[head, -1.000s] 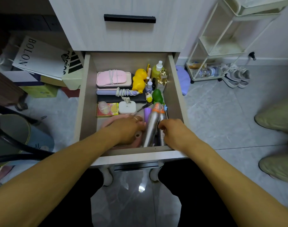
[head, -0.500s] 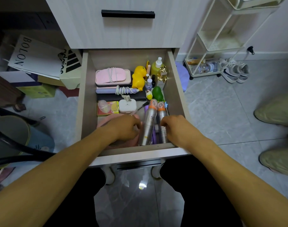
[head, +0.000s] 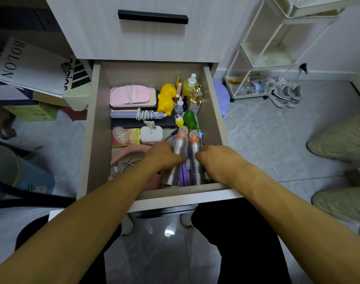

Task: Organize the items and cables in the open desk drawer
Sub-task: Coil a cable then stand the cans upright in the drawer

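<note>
2 silver cans (head: 178, 158) lie side by side at the front right of the drawer (head: 94, 128). The left hand (head: 164, 155) curls its grip around the left can. The right hand (head: 216, 160) curls its grip around the right can.

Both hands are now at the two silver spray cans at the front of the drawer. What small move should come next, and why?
Probably press the two silver cans together against the drawer's right wall. The left hand and right hand already flank them, they lie almost parallel, and purple items show between them near the front.
</note>
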Tool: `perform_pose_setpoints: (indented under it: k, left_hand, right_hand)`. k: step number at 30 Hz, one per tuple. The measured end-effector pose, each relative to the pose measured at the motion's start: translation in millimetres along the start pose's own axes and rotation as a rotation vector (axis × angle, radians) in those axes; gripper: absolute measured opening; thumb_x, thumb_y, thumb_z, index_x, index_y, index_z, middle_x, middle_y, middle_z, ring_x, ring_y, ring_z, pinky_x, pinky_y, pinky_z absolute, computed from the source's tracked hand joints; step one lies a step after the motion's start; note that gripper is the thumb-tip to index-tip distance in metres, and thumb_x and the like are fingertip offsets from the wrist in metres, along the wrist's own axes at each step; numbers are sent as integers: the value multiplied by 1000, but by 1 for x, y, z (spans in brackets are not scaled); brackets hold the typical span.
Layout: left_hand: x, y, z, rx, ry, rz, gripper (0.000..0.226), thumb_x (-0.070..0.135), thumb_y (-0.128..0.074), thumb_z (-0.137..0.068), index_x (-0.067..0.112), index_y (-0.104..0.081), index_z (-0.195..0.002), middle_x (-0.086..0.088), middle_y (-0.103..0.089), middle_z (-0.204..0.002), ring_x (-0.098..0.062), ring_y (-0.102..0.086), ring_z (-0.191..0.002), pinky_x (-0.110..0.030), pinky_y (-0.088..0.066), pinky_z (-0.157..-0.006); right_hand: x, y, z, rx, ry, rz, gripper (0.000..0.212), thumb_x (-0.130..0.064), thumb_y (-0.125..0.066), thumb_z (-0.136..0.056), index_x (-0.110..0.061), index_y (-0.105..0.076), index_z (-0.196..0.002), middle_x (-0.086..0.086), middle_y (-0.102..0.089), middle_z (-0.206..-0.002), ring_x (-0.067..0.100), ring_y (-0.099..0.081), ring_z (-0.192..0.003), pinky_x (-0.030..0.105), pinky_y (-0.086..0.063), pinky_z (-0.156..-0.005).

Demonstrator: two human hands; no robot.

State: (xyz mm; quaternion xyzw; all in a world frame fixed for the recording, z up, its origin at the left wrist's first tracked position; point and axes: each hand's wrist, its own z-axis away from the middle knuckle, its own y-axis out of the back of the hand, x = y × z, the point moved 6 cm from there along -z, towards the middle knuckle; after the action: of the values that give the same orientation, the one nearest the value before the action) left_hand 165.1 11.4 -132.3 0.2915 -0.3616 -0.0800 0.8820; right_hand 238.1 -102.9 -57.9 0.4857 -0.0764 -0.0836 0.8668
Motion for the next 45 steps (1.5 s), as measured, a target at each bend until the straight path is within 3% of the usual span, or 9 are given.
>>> perform_pose_setpoints:
  k: [2, 8, 15, 21, 28, 32, 35, 38, 45]
  left_hand:
    - [-9, 8, 2, -8, 47, 179, 46, 44, -72, -67, 19, -68, -105, -4, -70, -95, -18, -66, -80, -34, -57, -74]
    - [-24, 20, 6, -46, 179, 386, 20, 24, -72, -74, 10, -68, -89, -6, -64, -70, -21, -59, -58, -25, -47, -55]
    - [-28, 24, 3, -64, 195, 453, 25, 22, -73, -75, 7, -68, -94, -12, -68, -82, -25, -64, -68, -38, -57, -76]
    - [-30, 26, 0, -74, 190, 481, 26, 22, -72, -76, 7, -66, -97, -16, -71, -91, -29, -69, -77, -44, -58, -80]
    - [-33, 36, -2, 20, 181, 601, 22, 20, -69, -77, 12, -64, -96, -12, -70, -90, -27, -70, -81, -41, -60, -78]
    - [-32, 39, 6, 42, 191, 622, 22, 19, -69, -77, 8, -63, -96, -13, -69, -87, -26, -69, -75, -38, -61, -69]
    - [-37, 46, 15, 55, 186, 602, 27, 20, -70, -75, 9, -64, -98, -14, -70, -91, -28, -70, -80, -45, -61, -72]
    - [-45, 63, 26, 95, 141, 513, 22, 17, -70, -78, 14, -62, -99, -8, -68, -92, -21, -67, -81, -36, -60, -70]
    - [-52, 82, 51, 160, 13, 184, 24, 24, -73, -79, 24, -62, -100, 1, -65, -90, -15, -62, -83, -29, -53, -71]
  right_hand:
    - [3, -2, -7, 11, -27, -8, 33, -10, -51, -90, -12, -55, -123, 12, -58, -121, 35, -61, -103, 39, -51, -84]
    - [-3, -22, -43, -83, -80, -177, 32, -20, -58, -89, -17, -55, -121, 13, -57, -122, 35, -60, -102, 39, -53, -83]
    - [-5, -36, -71, -227, -122, -35, 45, -31, -62, -89, -15, -51, -130, 13, -56, -127, 32, -59, -111, 43, -52, -94]
    - [-11, -39, -77, -156, -151, -69, 42, -31, -60, -90, -14, -52, -127, 13, -57, -125, 32, -59, -109, 43, -53, -91]
    - [-6, -37, -45, -79, -244, -767, 18, -26, -68, -79, -19, -55, -89, 4, -57, -94, 19, -58, -81, 30, -52, -66]
    - [-20, -32, -34, -164, -9, -708, 16, -10, -57, -83, -20, -65, -93, -2, -64, -99, 19, -60, -92, 31, -53, -83]
    - [-34, -29, -36, -232, 126, -610, 25, -8, -53, -88, -19, -72, -101, -5, -68, -106, 14, -61, -97, 28, -50, -90]
    - [-44, -31, -39, -315, 161, -538, 27, -16, -54, -91, -23, -71, -110, -8, -68, -112, 12, -59, -96, 25, -48, -89]
    - [-44, -34, -45, -406, 121, -569, 15, -30, -58, -91, -36, -67, -102, -16, -61, -91, 12, -60, -89, 27, -49, -85]
